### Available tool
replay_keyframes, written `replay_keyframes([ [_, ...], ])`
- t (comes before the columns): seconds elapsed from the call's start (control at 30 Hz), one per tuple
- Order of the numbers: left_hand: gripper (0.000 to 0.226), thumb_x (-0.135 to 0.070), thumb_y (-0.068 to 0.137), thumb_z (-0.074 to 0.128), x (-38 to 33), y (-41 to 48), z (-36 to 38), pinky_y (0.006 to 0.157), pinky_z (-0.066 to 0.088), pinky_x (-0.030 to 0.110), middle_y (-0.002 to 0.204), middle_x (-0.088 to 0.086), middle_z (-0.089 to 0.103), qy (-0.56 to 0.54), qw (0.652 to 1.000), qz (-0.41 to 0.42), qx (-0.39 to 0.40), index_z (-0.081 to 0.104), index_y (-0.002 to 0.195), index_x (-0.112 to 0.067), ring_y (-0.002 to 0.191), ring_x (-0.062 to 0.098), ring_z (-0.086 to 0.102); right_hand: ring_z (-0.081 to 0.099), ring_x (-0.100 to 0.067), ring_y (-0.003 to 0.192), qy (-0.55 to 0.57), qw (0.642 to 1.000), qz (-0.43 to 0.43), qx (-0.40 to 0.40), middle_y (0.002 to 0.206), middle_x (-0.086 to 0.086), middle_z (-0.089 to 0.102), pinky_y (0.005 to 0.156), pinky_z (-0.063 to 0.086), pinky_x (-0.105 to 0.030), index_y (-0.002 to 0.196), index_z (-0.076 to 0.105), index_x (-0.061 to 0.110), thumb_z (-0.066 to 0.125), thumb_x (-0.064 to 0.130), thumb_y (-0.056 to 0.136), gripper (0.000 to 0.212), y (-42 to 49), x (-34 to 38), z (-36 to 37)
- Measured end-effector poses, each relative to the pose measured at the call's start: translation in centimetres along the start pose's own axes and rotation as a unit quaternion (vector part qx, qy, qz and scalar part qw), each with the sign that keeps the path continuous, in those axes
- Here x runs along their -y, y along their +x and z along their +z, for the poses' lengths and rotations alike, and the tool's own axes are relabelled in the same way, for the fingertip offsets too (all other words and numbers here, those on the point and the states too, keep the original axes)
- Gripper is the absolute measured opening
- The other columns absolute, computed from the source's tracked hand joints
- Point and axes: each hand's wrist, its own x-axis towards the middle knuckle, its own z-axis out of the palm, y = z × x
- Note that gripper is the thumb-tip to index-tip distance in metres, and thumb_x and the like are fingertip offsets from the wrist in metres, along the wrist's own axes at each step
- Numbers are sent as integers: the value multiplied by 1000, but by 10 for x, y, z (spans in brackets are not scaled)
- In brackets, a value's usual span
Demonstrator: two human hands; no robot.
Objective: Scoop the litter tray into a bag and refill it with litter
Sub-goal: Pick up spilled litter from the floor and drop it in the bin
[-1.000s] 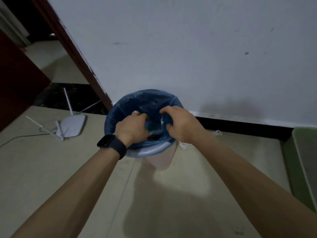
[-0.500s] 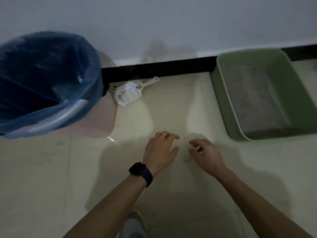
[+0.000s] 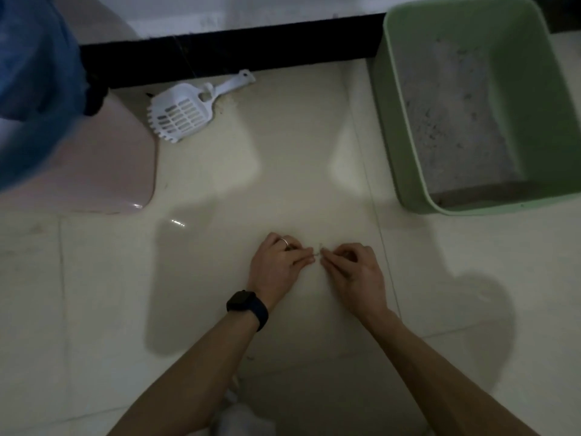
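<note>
The green litter tray (image 3: 405, 127) stands on the floor at the upper right, with grey litter (image 3: 456, 114) in it. A white slotted scoop (image 3: 185, 113) lies by the black skirting, between the tray and a pink bin (image 3: 103, 165) lined with a blue bag (image 3: 31, 73). My left hand (image 3: 279, 265) and my right hand (image 3: 355, 272) meet low over the floor tiles in the middle. Their fingertips pinch a tiny pale scrap (image 3: 319, 249) between them; what it is I cannot tell.
A black skirting strip (image 3: 226, 48) runs along the wall at the top. Pale floor tiles (image 3: 283, 171) lie between bin and tray. A pale shoe (image 3: 242, 416) shows at the bottom edge. A dark watch (image 3: 246, 305) sits on my left wrist.
Both hands left the blue bag's rim and dropped to the floor. The view swung right and down, bringing scoop and tray in. The spread fingers have closed together on a small scrap.
</note>
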Motion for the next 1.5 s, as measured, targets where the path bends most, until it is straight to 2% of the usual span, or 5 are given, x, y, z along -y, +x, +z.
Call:
replay_keyframes([
  [0.13, 16, -37, 88, 69, 1, -2, 5, 63, 50, 32, 85, -6, 69, 4, 999, 34, -9, 81, 88, -26, 77, 19, 56, 52, -18, 82, -6, 999, -35, -16, 95, 1, 63, 65, 48, -31, 106, 76, 28, 67, 33, 90, 19, 1, -5, 3],
  [0.5, 19, -27, 98, 56, 0, 11, 7, 66, 41, 36, 93, 4, 65, 154, 977, 147, 32, 66, 88, -16, 79, 25, 57, 55, -22, 79, -3, 997, -65, -31, 93, -1, 66, 65, 50, -33, 104, 77, 22, 65, 28, 93, 17, 4, -3, 10],
  [1.0, 16, -27, 101, 51, 9, 18, -41, 74, 48, 32, 102, -7, 50, -85, 986, -122, 71, 60, 99, -14, 83, 10, 52, 51, -29, 74, -129, 983, -124, 42, 84, -10, 54, 61, 45, -42, 87, 60, 8, 49, 20, 98, 20, 30, 9, 20],
  [1.23, 9, -26, 102, 49, -3, 45, -105, 75, 43, 26, 99, -10, 48, -102, 989, -109, -12, 54, 96, -22, 82, 2, 47, 47, -14, 84, 102, 988, 36, 113, 97, -3, 50, 80, 43, -35, 94, 51, 14, 41, 22, 102, 14, 76, 55, -36],
  [1.5, 9, -21, 102, 51, -51, 91, -294, 71, 43, 20, 96, -6, 58, -62, 973, -17, -222, 56, 99, -13, 81, 6, 55, 54, -15, 80, 291, 946, -139, 44, 90, 1, 56, 71, 39, -19, 93, 48, 22, 44, 23, 102, 10, 183, 242, -117],
])
